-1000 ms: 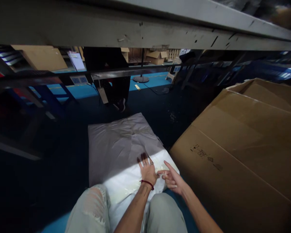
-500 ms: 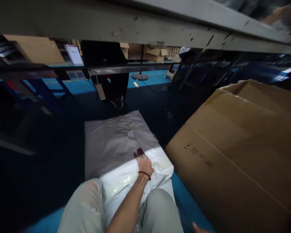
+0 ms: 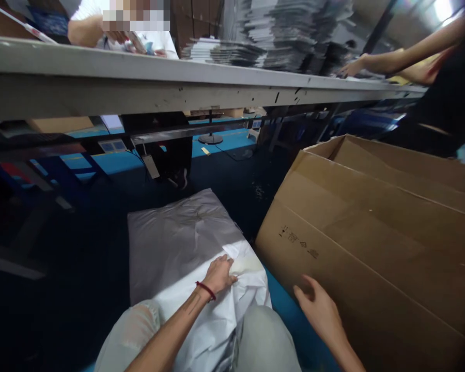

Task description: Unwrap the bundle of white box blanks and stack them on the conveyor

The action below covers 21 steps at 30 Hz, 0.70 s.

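Observation:
A large, flat, white-wrapped package [image 3: 170, 240] lies on the floor in front of my knees, its far half in shadow and its near half brightly lit. My left hand [image 3: 219, 274], with a red cord at the wrist, rests on the lit part. Its fingers are bent and closed on the loose white wrapping [image 3: 213, 323], which is creased around them; a white corner pokes up by the fingertips. To the right, my right hand [image 3: 321, 307] hovers beside a big cardboard box, thumb and fingers apart, holding nothing.
The big cardboard box [image 3: 356, 222] stands close on the right, its top open. A long pale table [image 3: 139, 77] crosses ahead, bearing stacks of flat goods [image 3: 279, 36]. One person [image 3: 87, 28] is behind it; another person's arm [image 3: 395, 59] reaches over it at right.
My view has tilted up, bringing the tabletop and people into sight. My left hand's spread fingers have closed on the wrapping, now more rumpled. My right hand has come up into view.

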Each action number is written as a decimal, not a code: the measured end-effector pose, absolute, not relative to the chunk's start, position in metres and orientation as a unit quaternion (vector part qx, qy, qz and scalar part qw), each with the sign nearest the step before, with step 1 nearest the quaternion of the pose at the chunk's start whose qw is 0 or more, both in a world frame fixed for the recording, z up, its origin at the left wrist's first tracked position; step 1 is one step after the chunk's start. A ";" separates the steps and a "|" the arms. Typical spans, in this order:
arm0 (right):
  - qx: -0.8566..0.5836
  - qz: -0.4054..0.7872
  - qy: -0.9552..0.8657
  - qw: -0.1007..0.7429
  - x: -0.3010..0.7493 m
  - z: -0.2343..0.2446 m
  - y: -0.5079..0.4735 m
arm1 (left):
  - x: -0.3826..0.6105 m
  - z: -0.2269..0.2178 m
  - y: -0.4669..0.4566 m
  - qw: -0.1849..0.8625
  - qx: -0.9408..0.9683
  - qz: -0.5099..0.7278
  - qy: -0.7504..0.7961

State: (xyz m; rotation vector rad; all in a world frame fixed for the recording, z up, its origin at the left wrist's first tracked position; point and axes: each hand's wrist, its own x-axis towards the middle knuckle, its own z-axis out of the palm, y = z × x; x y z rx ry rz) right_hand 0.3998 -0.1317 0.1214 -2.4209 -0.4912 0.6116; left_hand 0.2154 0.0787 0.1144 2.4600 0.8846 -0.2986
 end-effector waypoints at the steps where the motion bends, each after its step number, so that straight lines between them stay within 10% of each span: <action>1: -0.895 0.241 -0.216 0.307 0.397 0.127 -0.111 | 0.208 0.116 0.073 0.246 0.908 -0.098 0.325; 21: -0.894 0.241 -0.378 0.022 0.319 0.088 0.028 | 0.209 0.093 0.065 0.213 0.928 -0.069 0.297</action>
